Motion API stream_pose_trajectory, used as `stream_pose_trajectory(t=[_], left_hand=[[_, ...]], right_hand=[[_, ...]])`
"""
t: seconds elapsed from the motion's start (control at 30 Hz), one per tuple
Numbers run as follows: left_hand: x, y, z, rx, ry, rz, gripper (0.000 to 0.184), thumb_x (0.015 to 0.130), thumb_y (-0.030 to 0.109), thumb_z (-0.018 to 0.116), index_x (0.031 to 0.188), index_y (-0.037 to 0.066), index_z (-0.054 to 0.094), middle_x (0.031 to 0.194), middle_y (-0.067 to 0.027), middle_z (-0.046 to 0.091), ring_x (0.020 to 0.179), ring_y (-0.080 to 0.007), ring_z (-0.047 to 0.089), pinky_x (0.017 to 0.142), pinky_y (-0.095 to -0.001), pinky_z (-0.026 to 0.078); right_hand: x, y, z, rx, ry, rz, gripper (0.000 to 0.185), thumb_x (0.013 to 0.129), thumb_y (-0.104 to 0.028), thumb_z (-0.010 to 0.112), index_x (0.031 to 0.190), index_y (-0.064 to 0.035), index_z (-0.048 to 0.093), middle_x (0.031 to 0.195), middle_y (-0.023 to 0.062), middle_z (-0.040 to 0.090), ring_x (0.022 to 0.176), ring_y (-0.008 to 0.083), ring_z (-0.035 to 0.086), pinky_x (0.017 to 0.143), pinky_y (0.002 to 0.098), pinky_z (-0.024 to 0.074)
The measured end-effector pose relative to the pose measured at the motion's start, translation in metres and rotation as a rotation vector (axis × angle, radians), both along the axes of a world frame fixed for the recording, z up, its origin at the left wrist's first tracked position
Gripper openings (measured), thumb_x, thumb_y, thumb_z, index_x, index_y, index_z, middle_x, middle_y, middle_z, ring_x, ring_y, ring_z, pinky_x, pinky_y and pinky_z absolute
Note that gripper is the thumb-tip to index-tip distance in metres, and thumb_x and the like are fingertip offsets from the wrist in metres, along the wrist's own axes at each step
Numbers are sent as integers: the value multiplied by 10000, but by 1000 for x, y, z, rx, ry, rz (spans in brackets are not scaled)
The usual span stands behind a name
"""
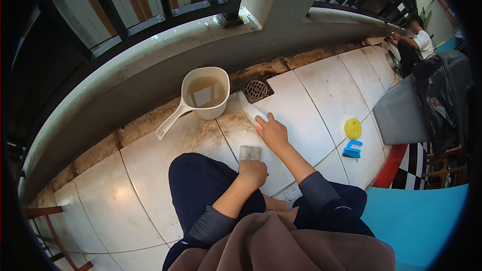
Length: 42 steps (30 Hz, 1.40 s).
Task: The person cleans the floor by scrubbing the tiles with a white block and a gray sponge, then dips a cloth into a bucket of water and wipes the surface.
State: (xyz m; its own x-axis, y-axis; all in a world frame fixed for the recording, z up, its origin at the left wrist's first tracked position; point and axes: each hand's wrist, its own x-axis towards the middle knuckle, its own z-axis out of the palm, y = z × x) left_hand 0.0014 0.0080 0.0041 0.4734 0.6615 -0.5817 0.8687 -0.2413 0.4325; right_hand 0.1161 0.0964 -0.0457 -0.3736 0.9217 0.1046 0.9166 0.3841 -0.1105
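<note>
White and glossy, the tiled floor (311,113) is stained brown along its edge at the grey wall (293,25). A flat grey block (249,153) is grasped by the left hand (253,172); a smooth white implement (253,113) is gripped by the right hand (273,133), its tip placed near the slotted drain (256,89). The yellow sponge (353,129) and blue brush (352,149) are set beyond a tiled span, toward the right edge. Cloudy liquid (216,91) is held in the white dipper (210,113).

The left hand (252,173) sat on the near side, curled into a grip — the left forearm (232,196) slanted toward the far right. The right hand (273,133) lay farther out and slightly right, fingers (259,121) bent — the right forearm (297,162) angled far left
</note>
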Motion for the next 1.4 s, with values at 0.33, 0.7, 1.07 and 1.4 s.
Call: stream_pose_trajectory(t=[0.33,0.7,1.07,1.4], left_hand=[[-6,-2,5,-2,31,17,328,857,353,528,916,54,649,926,-125,653,878,-276,630,741,-402,461],[6,-4,-2,78,-42,-11,320,850,360,534,888,65,653,841,-107,656,816,-282,639,709,-402,460],[-6,-1,1,3,8,8,341,851,361,530,908,48,653,910,-124,655,864,-281,632,737,-401,463],[9,-3,6,3,20,-12,259,850,325,553,912,109,681,936,-68,663,865,-238,638,726,-380,434]], right_hand=[[26,-30,4,-58,-32,24,322,788,-259,608,1081,-190,493,925,136,490,603,266,601,476,367,494],[27,-28,1,22,-42,21,299,788,-255,612,1058,-199,498,914,133,493,584,252,601,443,344,485],[17,-13,2,-15,-52,32,305,794,-255,602,1074,-196,499,924,126,489,615,261,606,484,359,497],[46,-67,5,40,-120,11,314,776,-249,624,1065,-191,516,890,116,479,565,232,580,423,333,474]])
